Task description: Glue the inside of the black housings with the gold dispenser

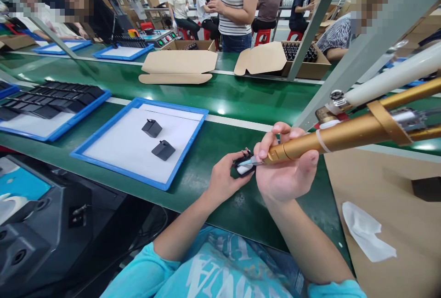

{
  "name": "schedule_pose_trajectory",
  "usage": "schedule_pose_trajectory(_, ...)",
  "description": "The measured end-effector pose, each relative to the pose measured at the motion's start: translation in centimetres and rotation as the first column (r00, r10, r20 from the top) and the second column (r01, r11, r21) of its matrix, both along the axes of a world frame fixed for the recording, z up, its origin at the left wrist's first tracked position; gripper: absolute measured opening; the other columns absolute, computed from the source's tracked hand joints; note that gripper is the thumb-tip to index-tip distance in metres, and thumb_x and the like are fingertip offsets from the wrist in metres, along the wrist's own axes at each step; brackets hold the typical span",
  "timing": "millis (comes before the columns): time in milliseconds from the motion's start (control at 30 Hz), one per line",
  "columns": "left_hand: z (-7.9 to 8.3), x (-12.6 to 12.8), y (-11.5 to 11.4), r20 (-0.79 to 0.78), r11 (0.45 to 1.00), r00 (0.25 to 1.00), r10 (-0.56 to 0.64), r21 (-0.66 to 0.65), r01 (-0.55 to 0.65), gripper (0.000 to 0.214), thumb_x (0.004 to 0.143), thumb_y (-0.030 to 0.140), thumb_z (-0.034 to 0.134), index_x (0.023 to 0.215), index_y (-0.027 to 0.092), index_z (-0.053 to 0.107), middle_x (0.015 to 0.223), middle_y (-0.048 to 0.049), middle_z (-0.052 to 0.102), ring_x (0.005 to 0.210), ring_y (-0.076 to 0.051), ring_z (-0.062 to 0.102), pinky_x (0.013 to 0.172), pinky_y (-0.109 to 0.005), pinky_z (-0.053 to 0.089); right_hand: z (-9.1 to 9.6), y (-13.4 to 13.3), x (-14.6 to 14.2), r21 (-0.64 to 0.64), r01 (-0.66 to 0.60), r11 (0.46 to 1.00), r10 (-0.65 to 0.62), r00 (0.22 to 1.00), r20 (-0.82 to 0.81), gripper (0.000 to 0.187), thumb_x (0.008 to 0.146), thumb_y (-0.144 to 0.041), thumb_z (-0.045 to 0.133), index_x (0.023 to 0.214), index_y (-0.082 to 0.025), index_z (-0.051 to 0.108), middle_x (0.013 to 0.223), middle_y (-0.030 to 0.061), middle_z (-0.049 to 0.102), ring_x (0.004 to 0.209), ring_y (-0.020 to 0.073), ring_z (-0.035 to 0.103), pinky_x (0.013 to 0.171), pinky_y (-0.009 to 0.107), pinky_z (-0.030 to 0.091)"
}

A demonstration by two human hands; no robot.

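Running beneath both hands, green table (241, 217); the work sits close to its near edge. Cardboard sheet (365, 183) to the right, its left edge well apart from the hands. Blue tray (172, 106) to the left; two small boxes (152, 128) lie inside, toward its far and right sides, neither touched. Gold tube (330, 137) slants across the table, long axis from far right down to near left, narrow end at the held part. Right hand (284, 174) curled about that narrow end, palm turned up, fingers bent over the far side, thumb on the near side. Left hand (223, 178) just left of it, thumb and fingers pinching the black part (240, 170) by its sides, between tray's right rim and right hand. Pale face of part turned up toward the tip. Smallest, and judged the key relation: pale blue nozzle (245, 163), pointing left over that face; contact or slight gap, cannot tell.
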State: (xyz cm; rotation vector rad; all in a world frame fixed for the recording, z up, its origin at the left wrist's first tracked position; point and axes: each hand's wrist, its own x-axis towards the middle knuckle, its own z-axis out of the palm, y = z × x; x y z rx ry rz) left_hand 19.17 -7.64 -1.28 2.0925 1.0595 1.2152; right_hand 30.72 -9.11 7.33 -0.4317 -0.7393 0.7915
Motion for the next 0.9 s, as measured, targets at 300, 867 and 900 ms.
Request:
schedule_pose_trajectory(300,-0.1,0.1,0.1,-0.021,0.998,1.0,0.003,-0.061,-0.004,0.042,0.076,0.036,0.074,0.113,0.021,0.058,0.106,-0.0069,0.072,0.09,-0.02,0.07,0.076,-0.031,0.056,0.0,0.1,0.0,-0.038,0.027,0.999,-0.027,1.0,0.002,0.037,0.075,-0.058,0.058,0.097,-0.029,0.053,0.091,-0.0024,0.051,0.049,0.0063,0.049,0.04,0.024,0.039)
schedule_pose_trajectory(867,-2.2,-4.8,1.9,-0.294,0.947,0.949,-0.113,-0.321,0.014,0.028,0.082,0.035,0.067,0.105,0.021,0.056,0.101,-0.0038,0.068,0.094,-0.022,0.065,0.082,-0.034,0.05,-0.3,1.0,0.5,-0.013,0.073,0.997,-0.073,0.997,-0.019,0.035,0.076,-0.056,0.055,0.1,-0.03,0.055,0.091,-0.0015,0.051,0.048,0.0074,0.048,0.037,0.023,0.034)
schedule_pose_trajectory(900,-2.6,-5.2,2.1,-0.308,0.941,0.941,-0.138,-0.337,0.028,0.029,0.083,0.035,0.066,0.106,0.021,0.056,0.103,-0.004,0.068,0.095,-0.022,0.065,0.083,-0.035,0.05,-0.3,1.0,0.6,-0.011,0.072,0.997,-0.072,0.997,-0.012,0.036,0.076,-0.056,0.055,0.101,-0.031,0.054,0.091,-0.0014,0.051,0.048,0.0073,0.048,0.037,0.023,0.034)
